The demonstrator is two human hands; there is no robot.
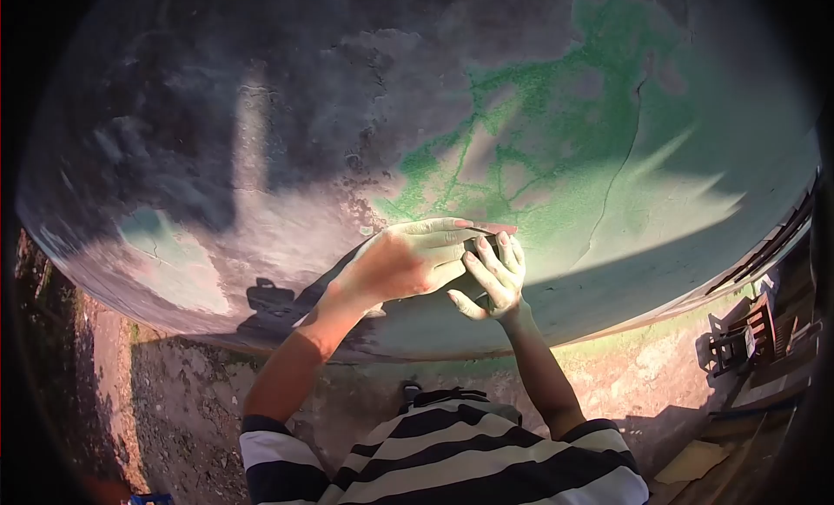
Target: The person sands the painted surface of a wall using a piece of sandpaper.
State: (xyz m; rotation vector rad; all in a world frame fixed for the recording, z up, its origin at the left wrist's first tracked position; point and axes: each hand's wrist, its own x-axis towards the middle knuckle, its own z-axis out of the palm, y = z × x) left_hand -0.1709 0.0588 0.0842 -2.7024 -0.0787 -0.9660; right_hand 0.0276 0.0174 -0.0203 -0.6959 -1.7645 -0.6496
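Dark, thin strip with a pinkish upper side [499, 229], risk: judged liable to drop if the left fingers slacken while the right ones push, as the hold appears to rest on the finger ends.
Fingertips [504, 239], risk: possible nick, should the strip's edge prove sharp, since several tips crowd close along it. Sharpness cannot be told.
Grey plastered wall with green paint patches [304, 114], risk: beyond the grip; knuckles could graze its worn face if the hands drift forward. The gap cannot be judged.
Sunlight, risk: strong glare on both hands washes out detail and could lead to a misplaced finger.
Strip, appearance: narrow, straight-edged; a dark line below, dull pinkish above. Material unclear; the remainder is concealed by fingers.
Strip, place: between the two hands, projecting past the left finger ends and just above the right fingertips.
Left hand [404, 260], grip: fingers extended and laid together over the strip, with no clear gap; appears to have hold of it. Thumb not visible.
Right hand [497, 277], grip: partly open, fingers loosely bent, thumb standing apart. Whether its tips touch the strip or lie just beside it cannot be told.
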